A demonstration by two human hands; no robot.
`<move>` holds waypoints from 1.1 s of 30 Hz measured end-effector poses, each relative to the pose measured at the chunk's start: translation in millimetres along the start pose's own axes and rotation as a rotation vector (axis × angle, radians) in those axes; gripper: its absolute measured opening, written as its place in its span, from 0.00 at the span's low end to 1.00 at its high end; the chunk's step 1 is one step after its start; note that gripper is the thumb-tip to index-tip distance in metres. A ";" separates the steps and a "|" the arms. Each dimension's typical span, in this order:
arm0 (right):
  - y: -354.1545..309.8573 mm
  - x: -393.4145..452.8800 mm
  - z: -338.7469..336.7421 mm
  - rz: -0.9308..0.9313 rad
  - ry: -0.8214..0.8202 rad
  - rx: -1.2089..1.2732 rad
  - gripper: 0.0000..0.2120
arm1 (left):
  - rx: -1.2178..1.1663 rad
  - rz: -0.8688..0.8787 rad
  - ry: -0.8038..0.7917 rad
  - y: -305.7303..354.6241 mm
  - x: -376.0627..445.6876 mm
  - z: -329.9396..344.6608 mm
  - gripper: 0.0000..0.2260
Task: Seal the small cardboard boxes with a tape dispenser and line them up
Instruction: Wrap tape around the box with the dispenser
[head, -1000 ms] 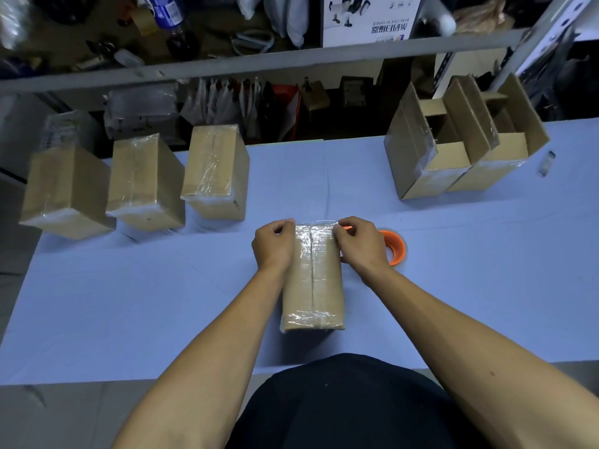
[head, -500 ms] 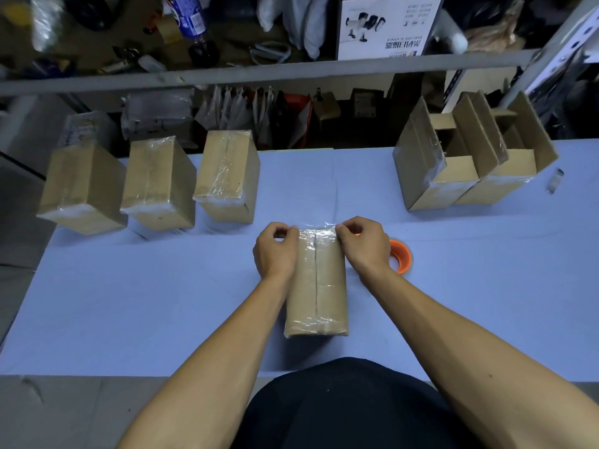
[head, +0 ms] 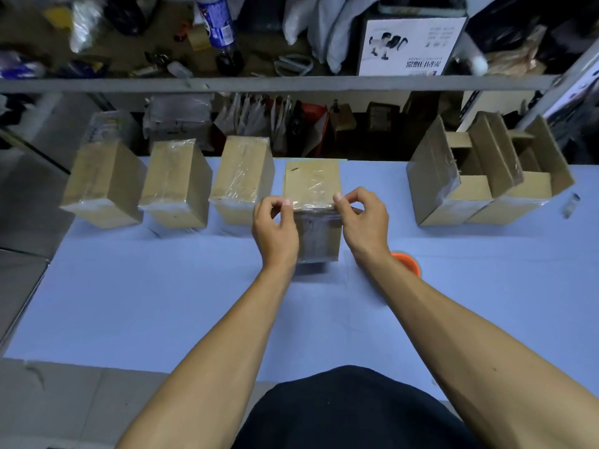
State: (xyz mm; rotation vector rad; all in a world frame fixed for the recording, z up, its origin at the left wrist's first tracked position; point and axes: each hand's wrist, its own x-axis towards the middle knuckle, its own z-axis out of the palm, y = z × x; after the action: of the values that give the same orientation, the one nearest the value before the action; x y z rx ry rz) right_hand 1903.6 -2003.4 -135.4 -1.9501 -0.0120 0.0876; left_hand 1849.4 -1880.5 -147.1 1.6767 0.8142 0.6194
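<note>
Blue table (head: pixel 136 299) under everything. 2 open boxes (head: pixel 479 186) off to the right of the grip, 3 taped boxes (head: pixel 175 186) lined up left of it. Both hands hold the 4th box (head: pixel 312 186) upright: left hand (head: pixel 275 233) and right hand (head: pixel 364 226) pinch its near top edge w/ thumb + fingers, prob on the tape. Orange tape roll (head: pixel 406 264) sits just behind the right wrist.

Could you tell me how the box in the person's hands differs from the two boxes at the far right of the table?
The held box is closed with clear tape over its top; the two right-hand boxes stand with flaps up, unsealed. The left hand and right hand grip the held box beside three sealed boxes; the open pair stands apart, untouched. Both kinds are plain brown cardboard.
</note>
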 end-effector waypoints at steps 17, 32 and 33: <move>46.9 -14.3 -13.1 0.134 -0.004 0.103 0.09 | 0.113 -0.026 0.042 -36.1 -40.7 18.2 0.07; 48.1 -16.1 4.2 0.061 -0.130 -0.065 0.19 | 0.034 -0.172 -0.164 -37.3 -44.3 22.4 0.19; 48.2 -13.7 1.0 0.069 -0.125 -0.042 0.15 | 0.048 -0.172 -0.140 -37.3 -43.5 22.9 0.17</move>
State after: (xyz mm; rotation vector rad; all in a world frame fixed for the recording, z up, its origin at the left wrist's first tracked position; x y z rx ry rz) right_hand 1888.3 -2021.1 -179.7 -1.9840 -0.0292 0.2568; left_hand 1832.1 -1922.9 -188.4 1.6528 0.8667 0.3626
